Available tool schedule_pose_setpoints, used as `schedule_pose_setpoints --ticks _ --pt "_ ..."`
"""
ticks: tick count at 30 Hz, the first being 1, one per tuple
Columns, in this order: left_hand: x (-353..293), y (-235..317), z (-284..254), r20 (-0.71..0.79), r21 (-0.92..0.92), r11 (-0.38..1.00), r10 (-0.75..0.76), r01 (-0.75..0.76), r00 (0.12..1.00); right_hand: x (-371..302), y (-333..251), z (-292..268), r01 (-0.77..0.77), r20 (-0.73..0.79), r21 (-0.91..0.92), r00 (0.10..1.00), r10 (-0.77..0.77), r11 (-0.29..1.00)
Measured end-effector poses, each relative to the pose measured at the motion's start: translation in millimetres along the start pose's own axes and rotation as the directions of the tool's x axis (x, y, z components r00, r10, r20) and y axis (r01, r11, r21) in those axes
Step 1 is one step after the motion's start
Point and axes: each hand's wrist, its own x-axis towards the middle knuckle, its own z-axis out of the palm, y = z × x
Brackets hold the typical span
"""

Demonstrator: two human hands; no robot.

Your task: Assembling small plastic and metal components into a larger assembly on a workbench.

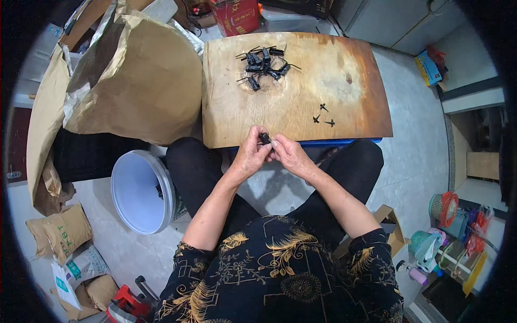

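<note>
Just off the near edge of a wooden board [301, 102], my left hand [251, 153] and my right hand [289, 154] meet around a small black plastic part [264, 138]. The left fingers are closed on its body, and the right fingertips pinch at its lower right side; whatever they grip there is too small to make out. Up and to the right, three tiny black pieces [323, 107] with thin stems lie apart on the board. Farther back rests a pile of black plastic parts [261, 63] with thin rods sticking out.
A large open brown paper sack [145, 75] stands left of the board. Below it is a white bucket [119, 191] with something black inside. An open cardboard box [397, 237] sits by my right elbow. Full brown bags [67, 231] lie at far left, baskets [449, 207] at right.
</note>
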Motion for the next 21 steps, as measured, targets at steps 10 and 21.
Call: schedule_pose_setpoints --ticks 10,21 --pt "13 -9 -4 -0.12 0.509 0.844 0.266 -0.171 0.956 20 -3 2 0.029 -0.09 -0.297 0.994 -0.058 0.955" --pt "14 7 -17 -0.217 -0.199 0.979 -0.007 -0.037 0.976 30 -38 6 -0.19 0.098 0.162 0.98 0.176 0.968"
